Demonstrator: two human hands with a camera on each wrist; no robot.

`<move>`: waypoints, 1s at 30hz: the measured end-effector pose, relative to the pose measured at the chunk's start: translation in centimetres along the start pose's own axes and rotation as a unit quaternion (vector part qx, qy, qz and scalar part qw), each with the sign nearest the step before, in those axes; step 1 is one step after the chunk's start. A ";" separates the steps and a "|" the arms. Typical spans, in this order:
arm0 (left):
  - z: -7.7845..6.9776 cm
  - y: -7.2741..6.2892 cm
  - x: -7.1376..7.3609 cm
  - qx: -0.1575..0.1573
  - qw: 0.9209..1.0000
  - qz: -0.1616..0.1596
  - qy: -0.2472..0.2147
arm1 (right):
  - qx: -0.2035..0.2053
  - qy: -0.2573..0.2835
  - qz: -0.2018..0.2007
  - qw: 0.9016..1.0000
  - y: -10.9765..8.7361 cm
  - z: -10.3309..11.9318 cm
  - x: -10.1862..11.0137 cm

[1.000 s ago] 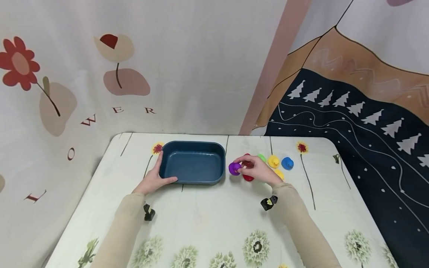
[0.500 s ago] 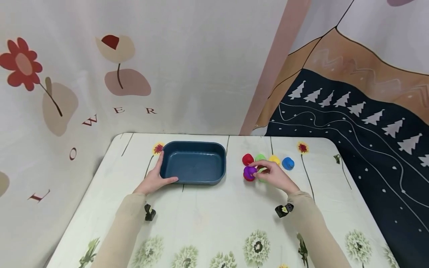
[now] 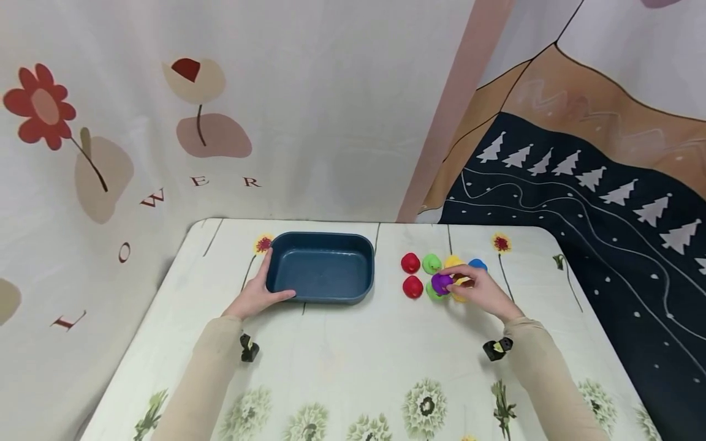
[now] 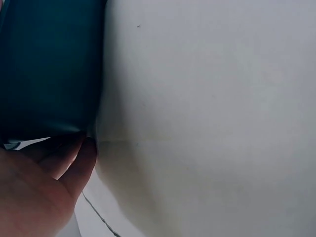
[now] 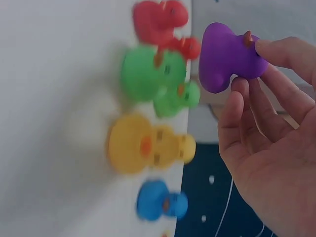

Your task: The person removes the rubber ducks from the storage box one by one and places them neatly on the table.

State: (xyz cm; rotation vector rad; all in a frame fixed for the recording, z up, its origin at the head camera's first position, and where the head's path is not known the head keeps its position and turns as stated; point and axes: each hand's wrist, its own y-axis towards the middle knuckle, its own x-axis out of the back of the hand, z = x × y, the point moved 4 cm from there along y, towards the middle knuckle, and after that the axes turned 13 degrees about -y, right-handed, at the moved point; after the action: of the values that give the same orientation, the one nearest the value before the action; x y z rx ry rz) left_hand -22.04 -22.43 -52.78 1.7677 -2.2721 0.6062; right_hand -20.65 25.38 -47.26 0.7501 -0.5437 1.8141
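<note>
A dark blue rectangular tub (image 3: 322, 272) stands on the table, nothing in it. My left hand (image 3: 254, 300) rests against its left end, thumb along the near side and fingers extended on the left wall; the left wrist view shows the fingertips touching the tub's (image 4: 49, 64) outer corner. My right hand (image 3: 482, 291) pinches a purple rubber duck (image 3: 440, 283) between thumb and fingertips, raised over the other toy ducks. In the right wrist view the purple duck (image 5: 217, 59) hangs apart from the red, green (image 5: 148, 74), yellow (image 5: 129, 143) and blue (image 5: 153, 200) ducks.
Two red ducks (image 3: 412, 286), two green ducks (image 3: 432, 263), two yellow ducks (image 3: 454, 261) and a blue duck (image 3: 477, 264) stand in two rows right of the tub. A flower-print cloth (image 3: 353, 361) covers the table; printed curtains (image 3: 331, 122) hang behind.
My right hand has carried the purple duck rightward, from beside the tub, past the red ducks, to over the near green one. The left hand stays at the tub.
</note>
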 end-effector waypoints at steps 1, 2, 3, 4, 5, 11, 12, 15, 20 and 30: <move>0.0 0.0 0.0 0.000 1.000 -0.001 0.000 | -0.005 -0.010 -0.001 1.000 -0.2 -0.3 0.4; 0.0 0.0 0.0 -0.001 1.000 -0.001 0.001 | -0.008 -0.019 -0.001 1.000 -0.4 -0.7 0.7; 0.1 0.1 -0.1 -0.001 1.000 -0.003 0.002 | -0.013 -0.030 -0.002 0.999 -0.6 -1.0 1.1; 0.1 0.1 -0.1 -0.001 1.000 -0.004 0.005 | -0.013 -0.038 -0.002 0.999 -0.8 -1.3 1.5; 0.1 0.1 0.0 0.000 1.000 -0.007 0.008 | -0.018 -0.041 -0.003 0.999 -1.0 -1.6 1.8; 0.2 0.0 0.2 -0.010 1.000 -0.013 0.025 | -0.033 -0.068 -0.007 0.997 -2.1 -2.8 3.6; 0.1 0.0 0.2 -0.013 0.999 -0.014 0.027 | -0.035 -0.073 -0.006 0.997 -2.3 -3.0 3.8; 0.1 0.0 0.3 -0.018 0.999 -0.013 0.038 | -0.044 -0.084 -0.003 0.996 -2.7 -3.6 4.3; 0.1 0.0 0.2 -0.019 0.999 -0.011 0.049 | -0.053 -0.098 -0.002 0.994 -3.1 -4.6 4.5; 0.0 -0.1 0.3 -0.007 0.999 -0.010 0.052 | -0.063 -0.101 -0.004 0.993 -4.1 -5.6 4.5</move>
State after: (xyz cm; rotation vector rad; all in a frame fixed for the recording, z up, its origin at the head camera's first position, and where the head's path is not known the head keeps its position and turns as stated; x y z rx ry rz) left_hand -22.07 -22.72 -52.67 1.7092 -2.1808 0.6615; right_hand -19.29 33.55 -47.89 0.8520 -0.7783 1.6888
